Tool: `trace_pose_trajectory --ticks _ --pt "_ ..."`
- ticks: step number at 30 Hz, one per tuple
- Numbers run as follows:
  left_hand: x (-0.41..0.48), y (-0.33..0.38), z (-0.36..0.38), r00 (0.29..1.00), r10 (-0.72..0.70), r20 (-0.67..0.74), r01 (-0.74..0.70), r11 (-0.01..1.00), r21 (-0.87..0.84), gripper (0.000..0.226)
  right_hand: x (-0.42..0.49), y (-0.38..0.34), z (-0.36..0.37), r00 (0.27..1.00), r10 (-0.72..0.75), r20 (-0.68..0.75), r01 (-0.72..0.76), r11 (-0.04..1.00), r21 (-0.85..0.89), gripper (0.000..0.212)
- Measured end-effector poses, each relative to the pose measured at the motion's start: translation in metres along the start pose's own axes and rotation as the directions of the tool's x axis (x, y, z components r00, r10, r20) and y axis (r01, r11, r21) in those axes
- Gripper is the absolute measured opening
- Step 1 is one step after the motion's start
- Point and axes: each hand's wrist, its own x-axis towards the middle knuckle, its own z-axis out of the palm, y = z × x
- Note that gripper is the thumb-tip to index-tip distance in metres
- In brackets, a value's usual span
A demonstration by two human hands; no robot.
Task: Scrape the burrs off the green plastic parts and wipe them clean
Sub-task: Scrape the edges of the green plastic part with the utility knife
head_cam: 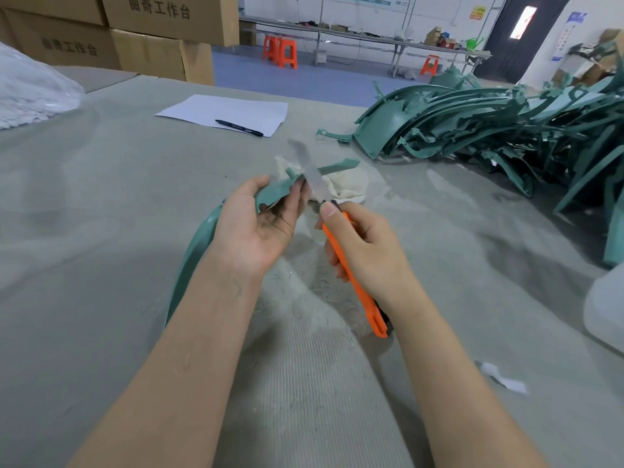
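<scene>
My left hand point(260, 224) grips a long curved green plastic part point(196, 255) near its upper end; the part arcs down under my left forearm. My right hand point(361, 244) holds an orange-handled knife point(351, 275), thumb on top of the handle. Its grey blade point(309, 170) is blurred and lies against the part's edge by my left fingertips. A cream cloth point(344, 187) lies on the table just behind the blade.
A big pile of green plastic parts point(489, 130) fills the right side of the grey felt table point(101, 204). A white sheet point(229, 113) with a black pen point(239, 127) lies ahead. Cardboard boxes point(145, 38) stand at the back left. A clear bag point(30, 92) sits far left.
</scene>
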Motion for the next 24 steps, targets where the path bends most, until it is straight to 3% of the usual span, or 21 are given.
trace_pose_trajectory --ticks 6,9,14,21,24 --pt "-0.001 -0.002 0.001 1.0 -0.006 -0.004 0.006 1.0 -0.011 0.025 0.006 0.001 -0.006 0.971 0.113 -0.21 -0.089 0.989 0.12 0.032" --pt "0.002 -0.005 0.001 0.999 0.037 -0.028 -0.036 0.999 0.037 0.039 0.004 -0.001 -0.006 0.978 0.107 -0.177 -0.076 0.982 0.174 0.031" --pt "-0.001 -0.015 0.003 0.992 0.129 -0.011 -0.124 0.967 0.224 0.013 0.002 -0.002 -0.002 0.987 0.091 -0.134 -0.058 0.972 0.229 0.03" --pt "-0.001 -0.022 0.003 0.982 0.185 0.046 -0.187 0.885 0.427 0.037 0.002 -0.006 -0.003 0.996 0.074 -0.055 -0.047 0.92 0.388 0.011" --pt "-0.002 -0.018 0.002 0.982 0.173 0.073 -0.188 0.883 0.43 0.025 0.004 -0.003 -0.006 0.991 0.102 -0.082 -0.065 0.927 0.369 0.015"
